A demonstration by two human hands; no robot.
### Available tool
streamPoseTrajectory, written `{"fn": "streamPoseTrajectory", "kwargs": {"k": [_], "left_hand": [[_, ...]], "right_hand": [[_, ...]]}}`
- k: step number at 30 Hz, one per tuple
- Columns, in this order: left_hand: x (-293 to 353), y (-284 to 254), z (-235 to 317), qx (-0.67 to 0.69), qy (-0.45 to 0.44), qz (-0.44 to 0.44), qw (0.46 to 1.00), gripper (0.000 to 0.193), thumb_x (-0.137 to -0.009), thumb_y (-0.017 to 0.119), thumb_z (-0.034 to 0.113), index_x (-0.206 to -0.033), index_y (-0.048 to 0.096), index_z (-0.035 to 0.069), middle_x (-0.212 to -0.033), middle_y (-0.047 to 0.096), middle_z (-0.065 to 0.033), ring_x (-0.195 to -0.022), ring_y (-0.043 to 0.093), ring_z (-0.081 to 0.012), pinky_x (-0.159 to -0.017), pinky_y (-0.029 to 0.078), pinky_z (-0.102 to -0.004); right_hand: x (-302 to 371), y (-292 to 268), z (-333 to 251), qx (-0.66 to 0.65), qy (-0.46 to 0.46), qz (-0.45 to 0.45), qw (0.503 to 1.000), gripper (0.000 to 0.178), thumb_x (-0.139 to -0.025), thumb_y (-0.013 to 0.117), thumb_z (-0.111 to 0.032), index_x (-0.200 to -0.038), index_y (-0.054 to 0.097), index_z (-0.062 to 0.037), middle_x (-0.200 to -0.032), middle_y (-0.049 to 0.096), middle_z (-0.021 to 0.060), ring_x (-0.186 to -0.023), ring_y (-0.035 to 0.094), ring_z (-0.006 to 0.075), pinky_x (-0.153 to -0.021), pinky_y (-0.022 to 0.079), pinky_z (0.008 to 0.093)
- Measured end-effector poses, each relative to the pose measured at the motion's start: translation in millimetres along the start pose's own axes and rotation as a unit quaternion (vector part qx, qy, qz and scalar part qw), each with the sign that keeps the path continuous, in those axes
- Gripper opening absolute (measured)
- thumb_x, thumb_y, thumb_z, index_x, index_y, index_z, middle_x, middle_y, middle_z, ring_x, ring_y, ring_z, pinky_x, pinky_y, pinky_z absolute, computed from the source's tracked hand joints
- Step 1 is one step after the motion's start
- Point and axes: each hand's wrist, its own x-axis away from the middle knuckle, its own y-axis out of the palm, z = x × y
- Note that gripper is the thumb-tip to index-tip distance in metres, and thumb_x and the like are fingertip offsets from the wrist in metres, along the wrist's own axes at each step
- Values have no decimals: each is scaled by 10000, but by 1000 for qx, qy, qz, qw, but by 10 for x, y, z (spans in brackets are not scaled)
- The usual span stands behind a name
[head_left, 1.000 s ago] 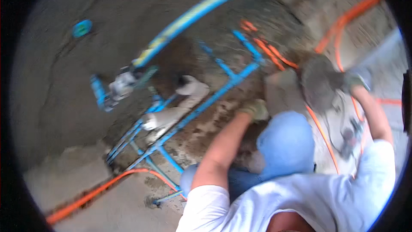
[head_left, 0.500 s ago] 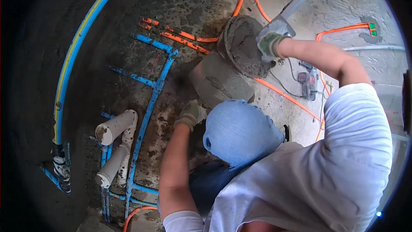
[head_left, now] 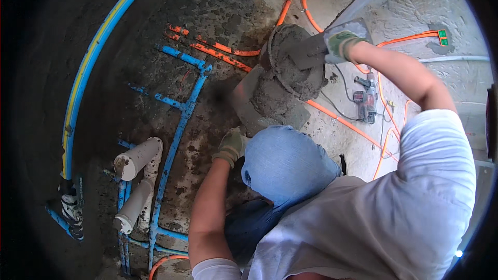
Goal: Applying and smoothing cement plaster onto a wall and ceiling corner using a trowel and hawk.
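My right hand point(head_left: 342, 45), in a pale and green glove, grips a flat rectangular plastering trowel point(head_left: 307, 54). Its blade reaches into the round bucket point(head_left: 265, 58) of wet grey mortar, which is tipped toward me. A lump of mortar point(head_left: 271, 96) spreads from the bucket's lip over a flat grey board point(head_left: 296, 117) in front of my knee. My left hand point(head_left: 232, 145), gloved too, is closed at the board's near left corner; its fingertips are partly hidden.
Blue pipes point(head_left: 179, 129) run along the muddy surface at left, beside white capped pipes point(head_left: 140, 158). Orange conduits point(head_left: 345, 123) cross behind the bucket. A power tool point(head_left: 365, 98) with a cord lies at right. A thick blue hose point(head_left: 85, 78) curves at far left.
The trowel has swung from beside the bucket's right rim into the mortar. Much more mortar now lies on the board. My left hand stays at the corner.
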Motion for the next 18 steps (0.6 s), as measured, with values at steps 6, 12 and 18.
{"fn": "streamPoseTrajectory", "kwargs": {"k": [6, 12, 18], "left_hand": [[-111, 4, 27, 2, 4, 53, 999, 363, -912, 472, 320, -1034, 655, 31, -1135, 653, -171, -1065, 610, -316, -912, 466, -411], [-171, -60, -21, -180, 109, 4, 978, 439, -894, 505, 387, -1037, 661, 2, -1068, 672, -167, -1025, 622, -306, -906, 467, -410], [-720, 117, -314, -510, 298, -53, 805, 280, -915, 454, 307, -1013, 671, 160, -1039, 682, -81, -1004, 622, -268, -821, 438, -427]], "right_hand": [[-32, 36, -546, -8, -32, 73, 997, 443, -735, 628, -424, -919, 703, -29, -929, 677, 203, -851, 655, 364, -745, 517, 438], [684, 1, -256, -12, -140, 99, 985, 337, -760, 603, -355, -868, 707, -53, -870, 676, 196, -835, 664, 347, -717, 522, 423], [846, 127, -821, -66, -192, 272, 941, 410, -794, 576, -416, -865, 697, -31, -931, 665, 230, -858, 651, 378, -745, 516, 441]]}}
